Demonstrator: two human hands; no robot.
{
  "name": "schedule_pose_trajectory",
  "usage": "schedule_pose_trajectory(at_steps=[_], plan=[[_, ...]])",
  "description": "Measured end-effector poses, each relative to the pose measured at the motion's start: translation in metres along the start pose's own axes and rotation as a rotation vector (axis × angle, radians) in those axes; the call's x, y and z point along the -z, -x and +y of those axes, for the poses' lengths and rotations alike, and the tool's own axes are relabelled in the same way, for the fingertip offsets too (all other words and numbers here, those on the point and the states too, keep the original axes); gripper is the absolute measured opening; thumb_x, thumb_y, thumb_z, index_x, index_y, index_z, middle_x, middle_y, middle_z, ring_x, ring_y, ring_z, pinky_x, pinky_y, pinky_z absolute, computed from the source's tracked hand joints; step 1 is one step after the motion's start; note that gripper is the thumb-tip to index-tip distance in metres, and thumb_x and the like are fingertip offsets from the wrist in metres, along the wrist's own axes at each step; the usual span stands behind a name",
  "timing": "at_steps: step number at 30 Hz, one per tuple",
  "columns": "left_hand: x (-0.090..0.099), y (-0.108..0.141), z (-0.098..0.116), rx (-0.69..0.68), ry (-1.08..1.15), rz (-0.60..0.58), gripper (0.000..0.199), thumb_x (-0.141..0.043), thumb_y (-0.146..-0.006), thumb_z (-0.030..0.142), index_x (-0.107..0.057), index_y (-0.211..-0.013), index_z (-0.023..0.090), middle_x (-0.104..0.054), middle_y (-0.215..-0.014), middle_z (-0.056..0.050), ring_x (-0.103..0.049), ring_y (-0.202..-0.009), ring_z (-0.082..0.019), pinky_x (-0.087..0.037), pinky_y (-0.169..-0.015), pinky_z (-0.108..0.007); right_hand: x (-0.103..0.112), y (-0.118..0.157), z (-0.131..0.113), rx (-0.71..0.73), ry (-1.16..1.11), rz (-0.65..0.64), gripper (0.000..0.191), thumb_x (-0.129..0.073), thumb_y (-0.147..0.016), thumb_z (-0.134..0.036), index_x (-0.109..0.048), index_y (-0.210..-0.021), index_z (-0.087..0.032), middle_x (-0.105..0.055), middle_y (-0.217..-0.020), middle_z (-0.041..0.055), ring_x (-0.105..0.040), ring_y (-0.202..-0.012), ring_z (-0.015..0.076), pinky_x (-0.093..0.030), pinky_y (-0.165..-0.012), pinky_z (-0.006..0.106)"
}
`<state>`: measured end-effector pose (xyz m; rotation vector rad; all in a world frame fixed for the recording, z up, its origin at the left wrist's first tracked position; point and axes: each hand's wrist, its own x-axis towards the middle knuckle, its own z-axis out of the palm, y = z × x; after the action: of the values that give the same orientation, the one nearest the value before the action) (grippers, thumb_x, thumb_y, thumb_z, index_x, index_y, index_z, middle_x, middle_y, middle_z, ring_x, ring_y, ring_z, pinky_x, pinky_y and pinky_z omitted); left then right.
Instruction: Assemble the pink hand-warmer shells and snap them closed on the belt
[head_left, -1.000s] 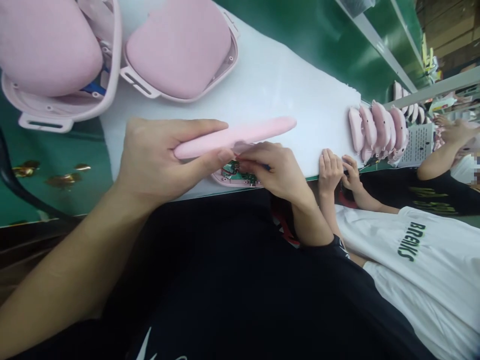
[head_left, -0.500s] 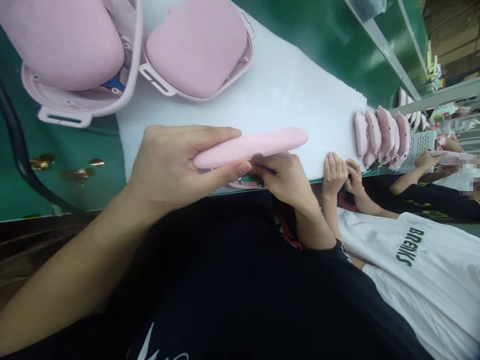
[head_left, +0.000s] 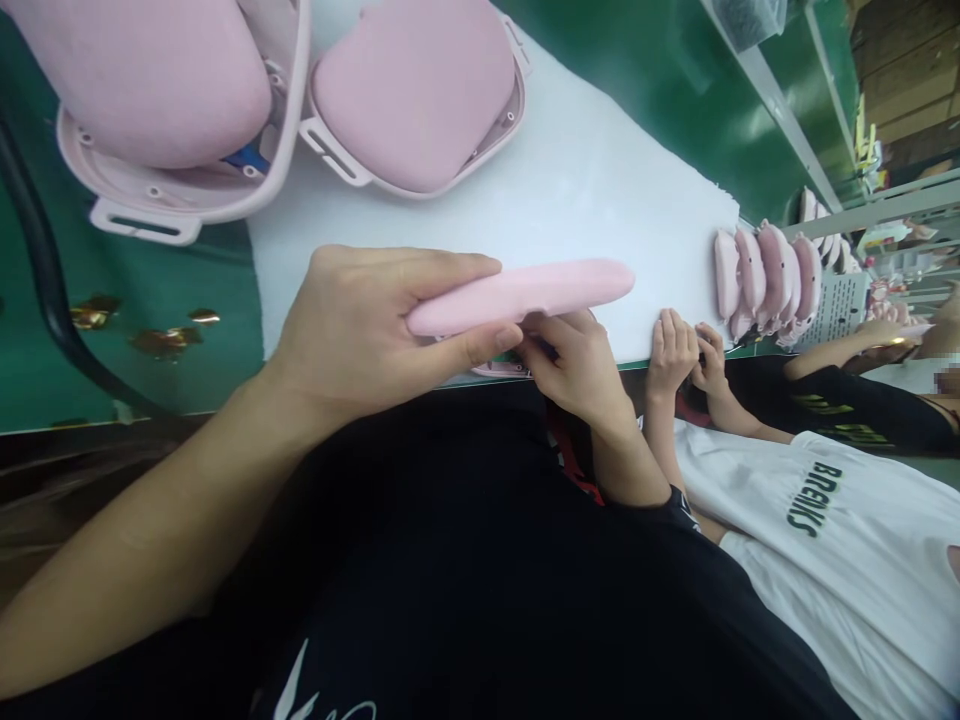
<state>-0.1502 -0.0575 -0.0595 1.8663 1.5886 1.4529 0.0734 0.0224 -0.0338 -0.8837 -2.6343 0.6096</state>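
LH (head_left: 367, 325) pinches shell (head_left: 551, 288), thumb nearside

One word can be read: dark letters (head_left: 814, 500) on the white shirt (head_left: 885, 570) look like "BRENKS" (the middle ones are tricky). Just above the white shirt, a black shirt (head_left: 892, 408) has yellow print (head_left: 844, 420), too blurry to read. Left of the white shirt, a dark shirt (head_left: 525, 580) has white marks (head_left: 295, 680), no clear word.
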Motion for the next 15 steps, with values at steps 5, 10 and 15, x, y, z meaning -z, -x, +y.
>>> schedule_pose_trajectory(at_steps=[5, 10, 15], plan=[[0.000, 0.001, 0.000, -0.019, -0.028, 0.005, 0.044, -0.070, -0.104, 0.061, -0.082, -0.123, 0.022, -0.083, -0.119, 0.000, -0.082, -0.099, -0.023, -0.061, -0.079, -0.033, 0.009, -0.011, -0.004, -0.053, -0.068, -0.094, 0.015, -0.069, -0.092, -0.018, -0.073, -0.077, -0.020, -0.066, -0.067, -0.0031, -0.052, -0.061, 0.0122, -0.041, -0.063, 0.030], [0.003, 0.001, 0.004, 0.001, -0.038, -0.022, 0.048, -0.064, -0.107, 0.064, -0.081, -0.123, 0.023, -0.083, -0.118, 0.000, -0.082, -0.099, -0.022, -0.062, -0.080, -0.032, 0.017, -0.026, -0.001, -0.042, -0.143, -0.268, 0.010, -0.064, -0.087, -0.015, -0.067, -0.078, -0.018, -0.063, -0.070, -0.0038, -0.049, -0.063, 0.0111, -0.035, -0.062, 0.029], [0.004, 0.002, 0.006, 0.033, -0.028, -0.037, 0.049, -0.065, -0.106, 0.064, -0.082, -0.125, 0.022, -0.082, -0.123, 0.000, -0.081, -0.106, -0.024, -0.061, -0.086, -0.032, 0.024, -0.031, 0.005, 0.031, -0.111, -0.345, 0.009, -0.062, -0.089, -0.016, -0.068, -0.082, -0.017, -0.066, -0.079, -0.0012, -0.054, -0.073, 0.0127, -0.037, -0.070, 0.029]])
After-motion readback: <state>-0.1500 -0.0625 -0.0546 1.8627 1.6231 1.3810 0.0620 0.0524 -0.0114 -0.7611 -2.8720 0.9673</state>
